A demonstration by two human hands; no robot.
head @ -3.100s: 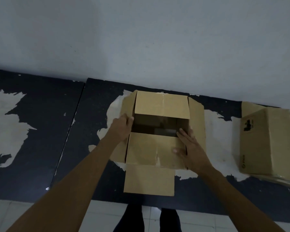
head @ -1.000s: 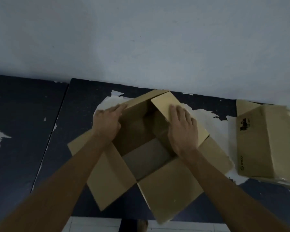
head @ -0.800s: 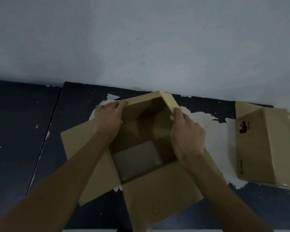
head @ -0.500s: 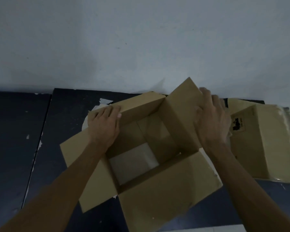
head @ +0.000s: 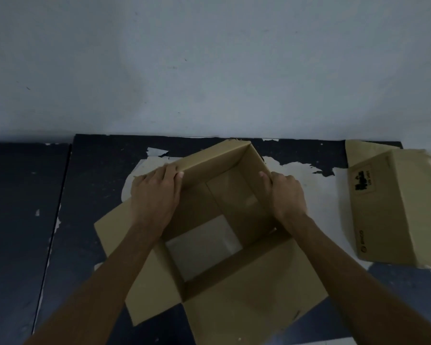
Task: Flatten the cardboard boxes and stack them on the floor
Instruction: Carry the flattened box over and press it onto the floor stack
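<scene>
Open box on floor, centre, before wall; second box to its right, apart.

A brown cardboard box stands upright on the dark floor, open at top and bottom, its flaps splayed outward. A second cardboard box, closed with a black printed label, lies well apart at right.
</scene>
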